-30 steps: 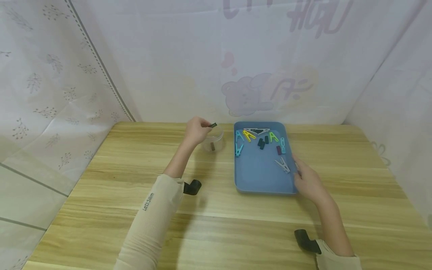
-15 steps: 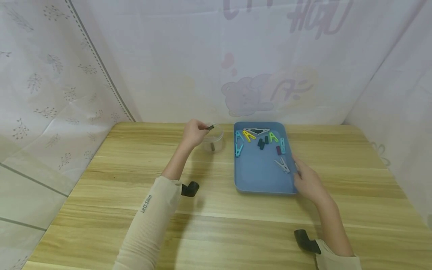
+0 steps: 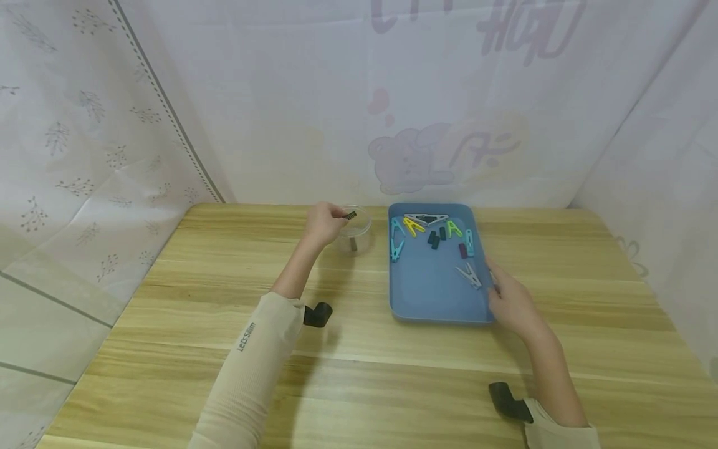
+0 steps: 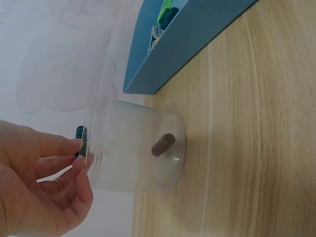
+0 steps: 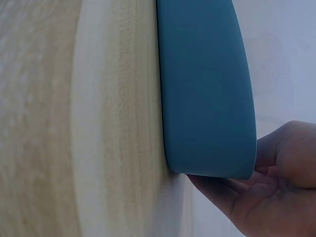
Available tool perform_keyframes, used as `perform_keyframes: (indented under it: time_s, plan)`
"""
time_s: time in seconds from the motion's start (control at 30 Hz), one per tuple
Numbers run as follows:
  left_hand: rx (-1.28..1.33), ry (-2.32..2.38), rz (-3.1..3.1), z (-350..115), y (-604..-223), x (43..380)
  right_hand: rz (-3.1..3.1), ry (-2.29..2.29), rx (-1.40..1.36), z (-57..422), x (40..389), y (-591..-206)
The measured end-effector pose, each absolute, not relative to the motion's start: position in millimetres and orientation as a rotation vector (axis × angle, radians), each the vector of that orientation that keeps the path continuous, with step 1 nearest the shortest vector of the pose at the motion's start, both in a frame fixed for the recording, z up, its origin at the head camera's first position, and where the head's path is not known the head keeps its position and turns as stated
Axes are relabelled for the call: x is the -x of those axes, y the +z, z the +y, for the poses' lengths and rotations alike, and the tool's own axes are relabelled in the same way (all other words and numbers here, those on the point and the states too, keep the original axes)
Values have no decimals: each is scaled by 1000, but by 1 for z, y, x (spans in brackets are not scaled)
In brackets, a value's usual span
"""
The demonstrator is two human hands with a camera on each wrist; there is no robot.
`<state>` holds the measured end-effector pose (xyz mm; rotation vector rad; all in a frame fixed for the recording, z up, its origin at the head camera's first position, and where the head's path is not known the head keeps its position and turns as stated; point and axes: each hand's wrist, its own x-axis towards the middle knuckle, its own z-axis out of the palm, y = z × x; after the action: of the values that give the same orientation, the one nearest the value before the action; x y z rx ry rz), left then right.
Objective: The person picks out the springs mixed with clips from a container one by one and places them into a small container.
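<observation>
My left hand (image 3: 325, 224) pinches a small dark green ribbed piece (image 4: 80, 133) between thumb and fingers, at the mouth of a clear plastic jar (image 4: 126, 143). The jar stands upright on the table, with a brown ribbed piece (image 4: 163, 144) inside near its base. With my right hand (image 3: 510, 300) I grip the right wall of a blue tray (image 3: 432, 293), the thumb at the rim and the fingers along the outside. In the tray lie a yellow clothes peg (image 3: 414, 226), a green peg (image 3: 454, 228), grey and blue pegs, several dark green pieces (image 3: 434, 239) and a dark red piece (image 3: 462, 251).
The wooden table (image 3: 370, 399) runs back to a printed cloth (image 3: 280, 112) hanging behind it. Cloth also hangs at the left and right sides. A narrow gap separates the jar from the tray. Black wrist mounts (image 3: 318, 315) stick out from both sleeves.
My left hand has come down slightly, bringing the dark green ribbed piece from above the jar's rim to its mouth. The right hand and the tray stay as they were.
</observation>
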<state>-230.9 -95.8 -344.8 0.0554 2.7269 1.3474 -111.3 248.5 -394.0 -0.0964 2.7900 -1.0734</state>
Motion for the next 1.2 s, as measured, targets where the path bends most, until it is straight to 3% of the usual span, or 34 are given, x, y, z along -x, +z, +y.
perform_keyframes:
  time_s: [1.2]
  plan:
    - [-52,1261,2764,-93,-340,232,2798,-1070,103,248,111,-395]
